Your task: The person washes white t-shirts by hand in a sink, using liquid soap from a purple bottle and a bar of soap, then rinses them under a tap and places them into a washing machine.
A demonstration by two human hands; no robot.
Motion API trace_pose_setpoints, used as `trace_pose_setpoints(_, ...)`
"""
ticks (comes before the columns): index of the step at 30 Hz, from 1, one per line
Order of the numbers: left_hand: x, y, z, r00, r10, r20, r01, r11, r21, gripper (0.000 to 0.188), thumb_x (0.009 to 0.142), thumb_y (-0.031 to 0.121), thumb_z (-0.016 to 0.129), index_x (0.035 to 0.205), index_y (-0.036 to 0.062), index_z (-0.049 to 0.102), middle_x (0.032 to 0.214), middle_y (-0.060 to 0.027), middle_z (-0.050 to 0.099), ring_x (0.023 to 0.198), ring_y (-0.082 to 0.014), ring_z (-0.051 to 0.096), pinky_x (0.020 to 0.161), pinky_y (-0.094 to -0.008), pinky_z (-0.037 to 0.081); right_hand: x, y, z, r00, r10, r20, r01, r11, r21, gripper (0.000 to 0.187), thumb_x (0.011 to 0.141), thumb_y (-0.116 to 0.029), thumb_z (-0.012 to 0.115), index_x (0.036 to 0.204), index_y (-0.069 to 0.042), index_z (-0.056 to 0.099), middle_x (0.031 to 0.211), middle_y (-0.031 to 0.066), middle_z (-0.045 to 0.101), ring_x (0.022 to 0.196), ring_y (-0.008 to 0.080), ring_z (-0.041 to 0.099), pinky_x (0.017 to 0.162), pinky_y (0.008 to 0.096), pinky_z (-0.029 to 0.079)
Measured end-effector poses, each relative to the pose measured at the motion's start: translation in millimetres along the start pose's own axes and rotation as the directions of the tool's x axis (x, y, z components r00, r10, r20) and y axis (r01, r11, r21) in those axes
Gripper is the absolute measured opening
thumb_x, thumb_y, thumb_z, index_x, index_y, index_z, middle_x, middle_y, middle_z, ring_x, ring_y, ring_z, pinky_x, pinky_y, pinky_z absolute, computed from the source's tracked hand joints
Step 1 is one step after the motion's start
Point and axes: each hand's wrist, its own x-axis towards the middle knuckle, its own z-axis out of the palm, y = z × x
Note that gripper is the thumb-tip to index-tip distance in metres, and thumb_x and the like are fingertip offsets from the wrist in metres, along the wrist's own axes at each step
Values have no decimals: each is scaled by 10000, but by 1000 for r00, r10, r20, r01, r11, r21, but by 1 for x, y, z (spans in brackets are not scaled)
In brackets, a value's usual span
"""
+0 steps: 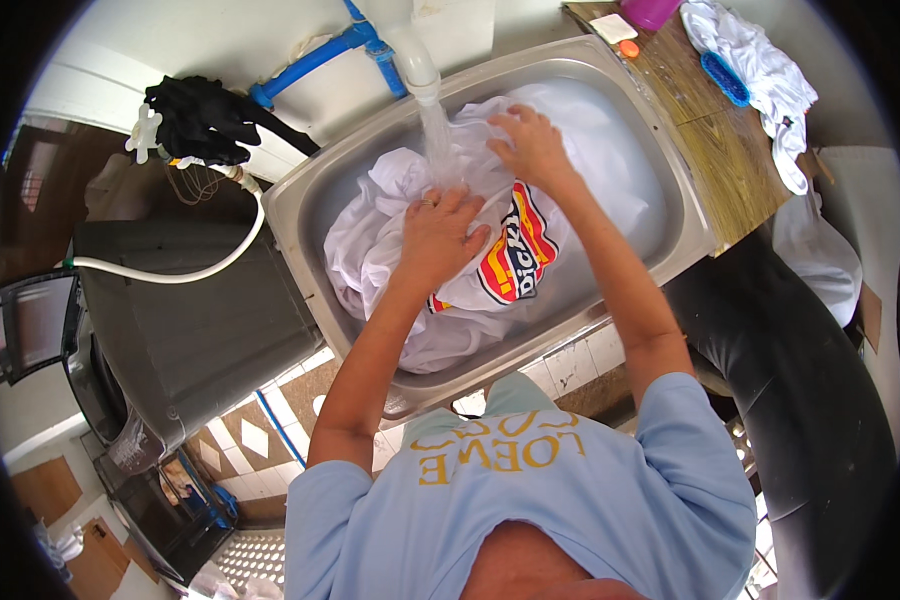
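Note:
A white garment (385,260) with a red, yellow and black printed patch lies bunched in the metal sink (642,72), partly in cloudy water. My left hand (438,238) rests on its wet folds, open, fingers spread, close below the stream of water. Farther right and a bit farther from me, my right hand (535,150) touches the cloth with its fingers apart and slightly bent. Water pours from the white tap (422,78) onto the fabric beside my left fingertips. More white cloth (605,170) lies in the water at the right; how many pieces there are I cannot tell.
A wooden counter (715,150) on the right holds a blue brush (724,80), a white cloth (755,65) and an orange cap (628,48). Left of the sink stand a dark grey appliance (195,320) and a white hose (200,272). Black cloth (205,120) hangs behind, near blue pipes (320,62).

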Motion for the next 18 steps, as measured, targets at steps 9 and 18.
trace_pose_setpoints(9, -7, -2, -8, 996, 17, 90, -15, 1000, -22, 380, 822, 324, 625, 1157, 147, 610, 1245, -71, 552, 1128, -328, 508, 921, -483, 412, -38, -24, 30, 993, 114, 39, -101, 963, -251, 291, 822, -185, 554, 1099, -143, 634, 1232, 138, 547, 1076, 346, 520, 905, 445, 447)
trace_pose_setpoints(18, -6, -1, -6, 996, 83, 28, -82, 996, -45, 351, 810, 285, 626, 1122, 125, 621, 1191, -77, 567, 1102, -329, 509, 881, -493, 426, -48, 18, 40, 862, 506, -34, -163, 339, 926, 215, 834, -105, 645, 1042, -60, 610, 1101, 131, 625, 1007, 297, 606, 829, 374, 510)
